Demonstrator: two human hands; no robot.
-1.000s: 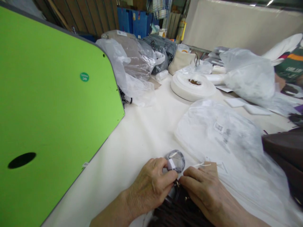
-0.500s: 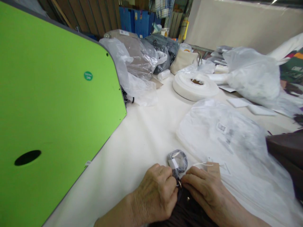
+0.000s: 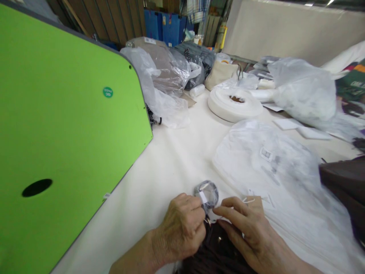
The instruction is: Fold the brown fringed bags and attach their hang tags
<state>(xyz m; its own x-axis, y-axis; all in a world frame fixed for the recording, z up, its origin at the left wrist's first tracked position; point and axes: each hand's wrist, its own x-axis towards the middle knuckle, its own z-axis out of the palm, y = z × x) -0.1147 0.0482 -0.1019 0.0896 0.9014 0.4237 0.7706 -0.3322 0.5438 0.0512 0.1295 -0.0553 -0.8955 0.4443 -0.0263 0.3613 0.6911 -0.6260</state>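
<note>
Dark brown gathered fabric, with small gold-coloured rivets and a metal ring at its top edge, lies in front of me at the bottom of the view. My left hand is closed around its upper edge beside the ring, its fingertips hidden. On the other side, my right hand pinches with thumb and forefinger at a thin white string by the ring. A coiled strap in clear plastic rests just beyond my fingers. Behind my right hand, a brown card tag shows with a loop of white string.
A large green board stands at left. Plastic bags with a barcode label lie at right. Farther back are a roll of white tape, a beige bag and wrapped goods on the white table.
Both hands, the brown fabric and the coiled strap have shifted slightly left. The right thumb and forefinger have moved a little apart and lifted away from the fabric edge.
</note>
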